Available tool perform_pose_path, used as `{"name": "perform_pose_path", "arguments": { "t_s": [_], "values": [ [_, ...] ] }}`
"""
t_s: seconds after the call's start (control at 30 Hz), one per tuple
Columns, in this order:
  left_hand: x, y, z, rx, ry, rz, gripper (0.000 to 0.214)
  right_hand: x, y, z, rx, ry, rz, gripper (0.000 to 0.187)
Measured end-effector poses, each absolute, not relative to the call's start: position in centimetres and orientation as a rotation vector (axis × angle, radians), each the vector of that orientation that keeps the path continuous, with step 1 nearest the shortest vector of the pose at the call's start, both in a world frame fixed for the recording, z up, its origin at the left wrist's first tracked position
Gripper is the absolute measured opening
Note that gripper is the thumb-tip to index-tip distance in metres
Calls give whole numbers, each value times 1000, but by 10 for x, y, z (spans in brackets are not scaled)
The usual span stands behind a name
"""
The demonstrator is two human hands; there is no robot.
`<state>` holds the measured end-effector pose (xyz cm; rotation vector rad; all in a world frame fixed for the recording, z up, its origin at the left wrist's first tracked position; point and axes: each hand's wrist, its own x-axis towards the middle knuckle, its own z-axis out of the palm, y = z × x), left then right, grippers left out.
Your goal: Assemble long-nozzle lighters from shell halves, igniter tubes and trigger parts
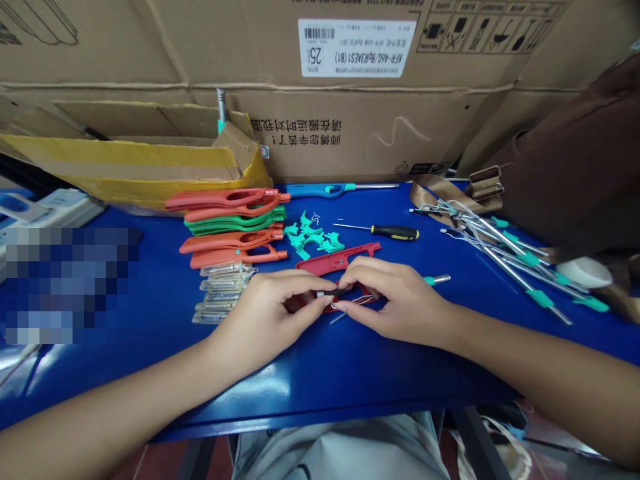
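Note:
My left hand (273, 310) and my right hand (400, 297) meet at the middle of the blue table. Between their fingertips is a small black part with a white end (327, 293), which looks like a lighter igniter. Both hands pinch it, with a thin white wire (363, 299) running by my right fingers. Red plastic of a lighter shell shows beneath, mostly hidden by my hands. A red lighter shell half (330, 264) lies just beyond my fingertips. The end of a metal tube (442, 279) with a teal collar sticks out behind my right hand.
Stacked red, orange and green lighter handles (227, 223) lie left, with clear fuel tanks (217, 297) nearer. Teal triggers (313, 237), a screwdriver (395, 232) and a blue lighter (320, 191) sit farther back. Wired metal tubes (510, 253) spread right. Cardboard (390, 127) walls the back.

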<state>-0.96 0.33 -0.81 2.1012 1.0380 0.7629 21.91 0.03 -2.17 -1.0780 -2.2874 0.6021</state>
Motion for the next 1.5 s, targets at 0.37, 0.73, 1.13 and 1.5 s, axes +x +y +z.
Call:
{"name": "perform_pose_path", "arguments": {
  "t_s": [0.37,0.73,1.13,1.5],
  "values": [
    [-9,4,-7,2028,1077,732,15,218,2,-23,-1095,-2336,600,16],
    [-8,2,-10,2038,1068,738,13,217,1,-29,-1051,-2332,549,6],
    [-10,7,-11,2253,909,862,16,216,0,-22,-1044,-2171,674,14],
    [-11,3,-12,2282,1028,764,27,223,7,-26,-899,-2288,437,16]
  ]
}}
